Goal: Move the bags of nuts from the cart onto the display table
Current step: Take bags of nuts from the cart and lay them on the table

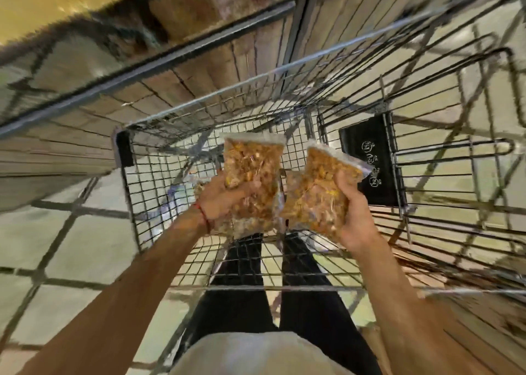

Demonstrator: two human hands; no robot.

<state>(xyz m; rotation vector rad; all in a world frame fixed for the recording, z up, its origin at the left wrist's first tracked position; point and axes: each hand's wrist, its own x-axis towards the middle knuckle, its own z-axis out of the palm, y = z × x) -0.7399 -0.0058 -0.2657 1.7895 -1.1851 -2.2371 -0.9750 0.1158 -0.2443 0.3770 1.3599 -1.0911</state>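
Observation:
I hold two clear bags of brown and yellow nuts above the wire cart (148, 192). My left hand (225, 201) grips the lower part of one bag of nuts (252, 169), which stands upright. My right hand (353, 212) grips the second bag of nuts (321, 189), tilted to the right. More bags (199, 188) seem to lie low in the cart behind my left hand, mostly hidden. The wooden display table (159, 90) runs along the cart's far left side, with a dark metal rail.
A black child-seat flap (367, 158) with white symbols hangs in the cart at the right. Wire cart walls surround my hands on every side. My legs in dark trousers show through the cart's mesh. Tiled floor lies at the left.

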